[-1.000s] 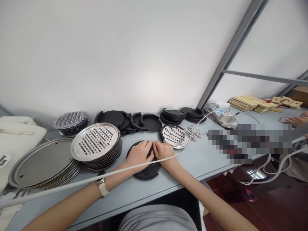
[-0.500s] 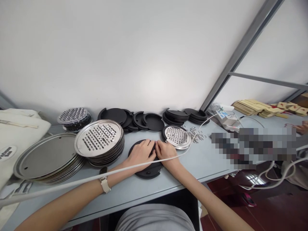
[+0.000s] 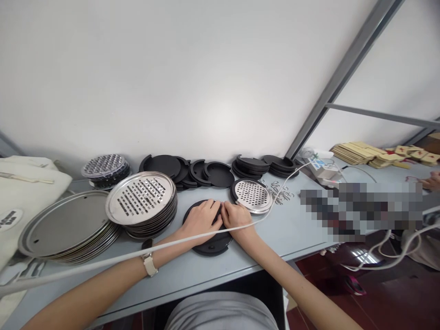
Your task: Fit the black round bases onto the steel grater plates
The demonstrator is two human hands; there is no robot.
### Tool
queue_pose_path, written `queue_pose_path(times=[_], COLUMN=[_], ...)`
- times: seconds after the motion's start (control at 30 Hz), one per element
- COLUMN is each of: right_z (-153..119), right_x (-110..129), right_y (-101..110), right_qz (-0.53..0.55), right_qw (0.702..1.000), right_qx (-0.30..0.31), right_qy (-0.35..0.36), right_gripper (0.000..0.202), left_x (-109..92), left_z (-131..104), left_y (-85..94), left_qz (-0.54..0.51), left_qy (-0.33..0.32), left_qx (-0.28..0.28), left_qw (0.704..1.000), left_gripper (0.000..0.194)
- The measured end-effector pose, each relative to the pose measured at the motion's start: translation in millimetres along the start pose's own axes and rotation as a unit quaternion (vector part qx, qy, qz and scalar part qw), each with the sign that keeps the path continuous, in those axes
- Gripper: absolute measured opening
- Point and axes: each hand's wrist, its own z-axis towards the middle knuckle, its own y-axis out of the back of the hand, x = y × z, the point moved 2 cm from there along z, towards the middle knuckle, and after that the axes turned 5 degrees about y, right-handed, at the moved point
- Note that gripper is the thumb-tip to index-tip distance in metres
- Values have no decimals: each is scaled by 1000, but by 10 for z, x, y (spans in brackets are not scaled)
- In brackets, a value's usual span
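A black round holder (image 3: 210, 248) with a raised rim lies on the table in front of me, largely covered by my hands. My left hand (image 3: 202, 221) lies across its top, fingers bent over it and pressed down. At the holder's right edge, my right hand (image 3: 238, 219) is closed, its thumb and curled fingers gripping there. Whatever is under the fingertips is hidden. Just beyond my right hand, a round steel grater plate (image 3: 253, 194) sits in another black holder. Small bent metal clips (image 3: 280, 192) lie scattered to its right.
To the left rise stacks of slotted grater plates (image 3: 142, 197), plain metal discs (image 3: 65, 224) and studded plates (image 3: 105, 166). Black holders (image 3: 220, 174) line the wall. A white cable (image 3: 202, 235) hangs across the view, over my forearms. A co-worker's hand (image 3: 431, 181) shows at far right.
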Motion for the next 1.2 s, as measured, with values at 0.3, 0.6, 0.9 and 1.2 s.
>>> queue_pose_path(times=[0.3, 0.6, 0.9, 1.2], right_z=[3, 19, 13, 6], right_x=[1, 3, 26, 14], right_y=[-25, -15, 20, 12], right_qz=[-10, -14, -13, -15], right_qw=[1000, 1000, 1000, 1000], right_qx=[-1, 7, 6, -10], right_qy=[14, -10, 16, 22], right_gripper=[29, 27, 25, 25], left_x=[4, 13, 5, 8], left_z=[-3, -1, 1, 5], left_y=[-4, -16, -18, -18], left_qz=[-4, -4, -5, -9], left_qy=[0, 1, 0, 2], left_qx=[2, 2, -1, 0], left_qw=[1000, 1000, 1000, 1000], left_gripper=[7, 8, 6, 5])
